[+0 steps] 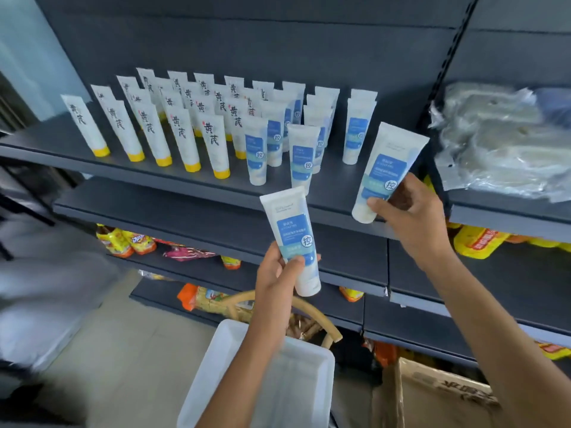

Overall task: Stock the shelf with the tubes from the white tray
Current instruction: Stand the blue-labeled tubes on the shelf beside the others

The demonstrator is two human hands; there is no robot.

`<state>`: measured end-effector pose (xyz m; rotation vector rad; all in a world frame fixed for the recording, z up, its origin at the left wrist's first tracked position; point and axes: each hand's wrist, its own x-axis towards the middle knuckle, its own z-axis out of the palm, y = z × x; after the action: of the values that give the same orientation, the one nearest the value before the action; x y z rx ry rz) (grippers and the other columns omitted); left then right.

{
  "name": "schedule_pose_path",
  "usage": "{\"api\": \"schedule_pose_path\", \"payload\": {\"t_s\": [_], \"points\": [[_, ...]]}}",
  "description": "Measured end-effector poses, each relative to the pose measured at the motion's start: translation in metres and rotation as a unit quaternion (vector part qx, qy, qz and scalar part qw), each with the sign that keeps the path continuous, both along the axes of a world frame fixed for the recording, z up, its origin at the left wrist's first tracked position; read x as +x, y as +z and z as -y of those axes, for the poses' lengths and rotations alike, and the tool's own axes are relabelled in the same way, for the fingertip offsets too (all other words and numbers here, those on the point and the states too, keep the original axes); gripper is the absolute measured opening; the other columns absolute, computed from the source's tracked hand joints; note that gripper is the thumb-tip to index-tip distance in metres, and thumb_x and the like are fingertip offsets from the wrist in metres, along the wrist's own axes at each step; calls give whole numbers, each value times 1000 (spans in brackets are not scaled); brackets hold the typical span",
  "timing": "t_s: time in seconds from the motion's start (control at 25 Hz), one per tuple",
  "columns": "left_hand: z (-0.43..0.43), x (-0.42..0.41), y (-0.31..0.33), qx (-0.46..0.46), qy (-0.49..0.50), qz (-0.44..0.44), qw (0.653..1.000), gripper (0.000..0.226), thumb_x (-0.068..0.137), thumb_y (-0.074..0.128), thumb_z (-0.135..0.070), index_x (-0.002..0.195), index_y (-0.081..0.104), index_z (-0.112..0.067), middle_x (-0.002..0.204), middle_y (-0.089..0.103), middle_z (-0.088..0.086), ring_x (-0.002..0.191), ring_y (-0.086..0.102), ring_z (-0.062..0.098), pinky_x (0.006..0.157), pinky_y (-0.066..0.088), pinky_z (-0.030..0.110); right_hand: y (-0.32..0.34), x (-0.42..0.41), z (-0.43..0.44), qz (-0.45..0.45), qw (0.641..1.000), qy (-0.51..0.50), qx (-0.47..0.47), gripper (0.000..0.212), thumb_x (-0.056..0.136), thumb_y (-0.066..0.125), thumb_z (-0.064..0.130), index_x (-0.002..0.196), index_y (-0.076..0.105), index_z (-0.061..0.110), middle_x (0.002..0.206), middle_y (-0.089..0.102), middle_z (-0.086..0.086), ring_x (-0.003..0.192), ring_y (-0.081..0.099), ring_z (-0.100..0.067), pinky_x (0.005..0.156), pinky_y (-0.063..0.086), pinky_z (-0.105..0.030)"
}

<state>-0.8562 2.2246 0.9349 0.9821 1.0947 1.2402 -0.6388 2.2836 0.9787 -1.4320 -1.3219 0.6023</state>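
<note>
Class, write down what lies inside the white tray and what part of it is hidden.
The tray shows only bare white floor, with nothing lying on it. The left forearm covers a strip of it, and its near end runs out of frame.

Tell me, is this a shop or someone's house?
Most likely a small shop. Dark metal shelves hold neat rows of identical tubes, bags of snacks lie on the shelves below, and an open cardboard box sits low down beside them, as if for restocking.
</note>
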Motion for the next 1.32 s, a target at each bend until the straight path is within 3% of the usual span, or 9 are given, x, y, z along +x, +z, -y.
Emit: {"api": "schedule_pose_path", "payload": {"t_s": [0.2, 0.44, 0.68, 0.88, 1.0, 1.12, 1.24, 1.32], "points": [[-23, 22, 11, 14, 29, 6, 999, 27, 99, 63, -11, 123, 60, -22, 119, 73, 7, 108, 72, 16, 78, 56, 17, -3, 19, -96, 41, 998, -42, -13, 31, 86, 76, 21, 115, 64, 20, 102, 70, 9, 85, 64, -6, 73, 55, -28], [-39, 34, 10, 10, 59, -6, 998, 30, 99, 57, -1, 114, 59, -26, 107, 74, -4, 99, 74, 6, 73, 56, 16, -29, 28, -162, 72, 994, -48, -63, 33, 86, 74, 22, 118, 63, 22, 109, 71, 6, 97, 68, -15, 80, 57, -33], [-49, 41, 5, -9, 54, -5, 999, 31, 98, 57, 1, 119, 56, -22, 116, 71, 4, 92, 73, -3, 68, 53, 10, -42, 28, -178, 88, 993, -29, -70, 35, 86, 72, 27, 120, 61, 26, 109, 71, 7, 93, 69, -15, 81, 60, -41], [-59, 46, 1, -2, 37, 0, 999, 35, 95, 67, -8, 126, 55, -19, 125, 69, 14, 105, 72, 7, 71, 54, 12, -45, 28, -181, 104, 991, -12, -81, 36, 86, 72, 26, 120, 60, 28, 106, 69, 9, 92, 68, -14, 81, 59, -40], [-61, 51, 3, 3, 21, 0, 1000, 43, 84, 68, -23, 125, 56, -23, 124, 70, 9, 114, 70, 17, 78, 55, 15, -47, 28, -182, 92, 991, -7, -92, 44, 84, 76, 22, 124, 58, 22, 112, 68, 7, 97, 67, -15, 80, 55, -33], [-66, 52, 5, 11, 0, -26, 1000, 32, 93, 69, -16, 120, 58, -30, 118, 71, -2, 114, 68, 9, 77, 53, 11, -46, 32, -170, 57, 994, -53, -77, 51, 83, 79, 25, 127, 54, 17, 115, 64, 4, 97, 64, -14, 76, 49, -28], [-84, 53, 13, 34, -39, -58, 997, 31, 98, 64, -9, 121, 59, -29, 116, 70, -6, 106, 67, -1, 80, 52, 12, -44, 37, -142, 40, 995, -78, -38, 31, 87, 74, 23, 115, 60, 19, 105, 66, 4, 89, 63, -14, 77, 54, -34], [-101, 56, 19, 57, -57, -83, 993, 32, 98, 61, -6, 125, 60, -24, 120, 70, -5, 105, 66, -2, 83, 52, 13, -42, 40, -120, 30, 999, -31, -29, 13, 91, 67, 15, 102, 65, 22, 92, 67, 5, 83, 63, -14, 74, 55, -33]]}}
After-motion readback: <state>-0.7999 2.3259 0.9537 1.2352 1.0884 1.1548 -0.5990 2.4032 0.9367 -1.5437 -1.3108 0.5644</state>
